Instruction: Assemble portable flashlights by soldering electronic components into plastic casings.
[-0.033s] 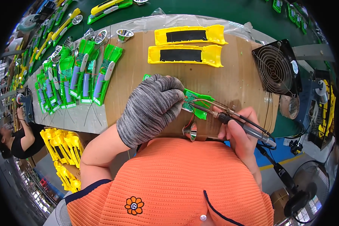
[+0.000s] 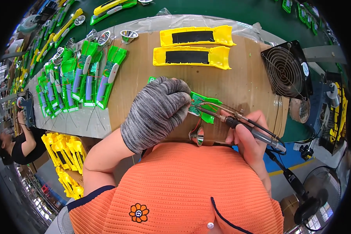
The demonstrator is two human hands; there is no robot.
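My left hand, in a grey striped knit glove, is closed over a green plastic housing half. Its fingertips pinch at the edge of the green circuit board, where a bit of thin red wire shows. My palm hides much of the housing. Bare and closed, my right hand grips a soldering iron with a thin feed tube alongside. The iron's tip points left and reaches the board beside my left fingertips. A shiny reflector cup hangs on red wires near my chest.
Two yellow housing halves with black pads lie beyond my hands. Several green housings with batteries and reflectors crowd the left. A black fan stands right. Yellow shells fill a box lower left. A co-worker sits far left.
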